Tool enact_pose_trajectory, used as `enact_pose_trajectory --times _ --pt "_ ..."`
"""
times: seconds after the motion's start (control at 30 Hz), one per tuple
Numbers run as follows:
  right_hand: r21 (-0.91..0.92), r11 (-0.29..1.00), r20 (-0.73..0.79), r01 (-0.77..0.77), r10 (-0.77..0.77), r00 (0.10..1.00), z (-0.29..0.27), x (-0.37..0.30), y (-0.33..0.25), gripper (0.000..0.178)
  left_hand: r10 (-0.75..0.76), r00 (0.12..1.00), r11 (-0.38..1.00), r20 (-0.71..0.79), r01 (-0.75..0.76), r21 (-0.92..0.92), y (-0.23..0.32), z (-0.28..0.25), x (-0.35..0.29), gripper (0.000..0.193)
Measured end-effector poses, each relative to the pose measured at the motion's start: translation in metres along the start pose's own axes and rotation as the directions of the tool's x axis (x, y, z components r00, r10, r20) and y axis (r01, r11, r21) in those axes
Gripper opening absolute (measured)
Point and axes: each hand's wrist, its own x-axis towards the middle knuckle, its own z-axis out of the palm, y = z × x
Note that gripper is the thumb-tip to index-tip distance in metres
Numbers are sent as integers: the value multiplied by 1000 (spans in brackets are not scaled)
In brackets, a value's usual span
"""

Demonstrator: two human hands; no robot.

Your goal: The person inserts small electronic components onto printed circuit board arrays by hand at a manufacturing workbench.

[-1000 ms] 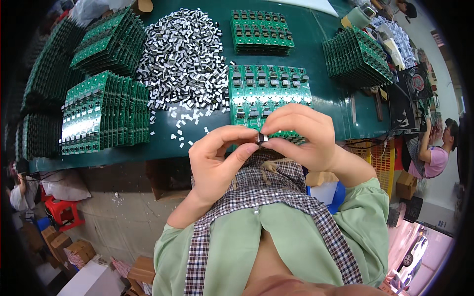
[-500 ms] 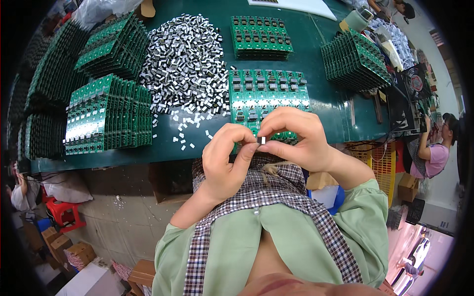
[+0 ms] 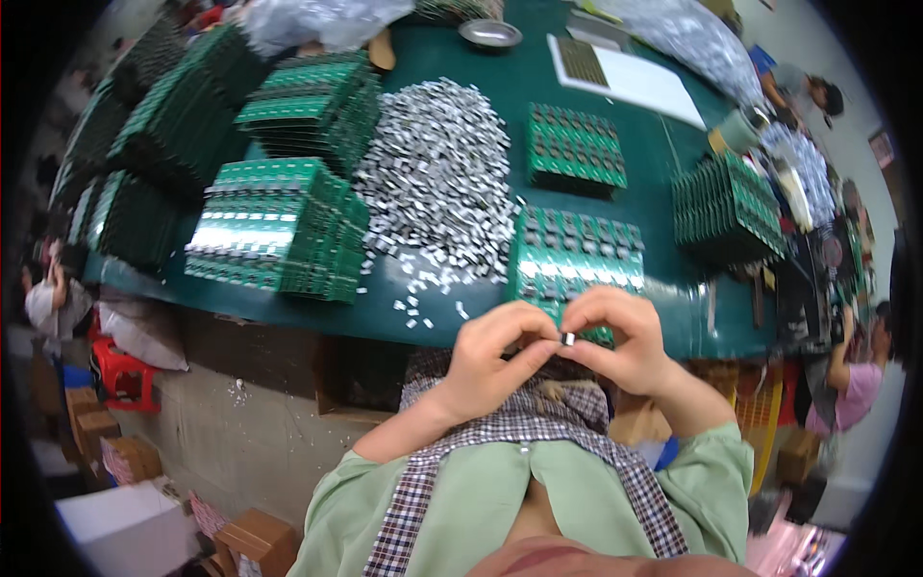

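The view now covers more green desk (image 3: 433,58), while left hand (image 3: 487,361) and right hand (image 3: 623,341) keep pinching the small black-and-white rectangular component (image 3: 568,338); handling remains unfinished.

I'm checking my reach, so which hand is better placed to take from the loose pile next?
Probably your left hand: it's nearer the pile, while your right hand sits farther right. Both meet at a small piece.

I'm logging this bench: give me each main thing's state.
Left hand: pinched on the small part
Right hand: pinched on it too
Small part: held at the fingertips
White-and-dark pieces: loose, mostly heaped
Left-front circuit boards: stacked
Nearest circuit boards: partly hidden
Red stool: upright
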Motion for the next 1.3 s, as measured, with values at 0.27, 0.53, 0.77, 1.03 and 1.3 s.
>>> enact_pose_trajectory --times 0.27,0.53,0.77,1.03,1.3 --pt "-65 991 -1 119 -120 993 -1 1 -7 22 89 996 996 16 -89 -11 4 3 -1 10" --pt "-83 986 -59 142 -147 987 2 1 -4 22 81 997 995 18 -80 -59 -3 4 -1 8" --pt "-91 986 -59 137 -143 988 1 1 -2 22 0 998 999 61 3 -51 -4 3 -2 9" --pt "-71 991 -25 115 -117 993 1 -1 -2 22 25 997 997 75 -19 -76 -6 6 -3 10" --pt "-200 965 -143 171 -202 969 5 -6 -1 24 28 999 1000 -44 -28 6 4 5 2 21"
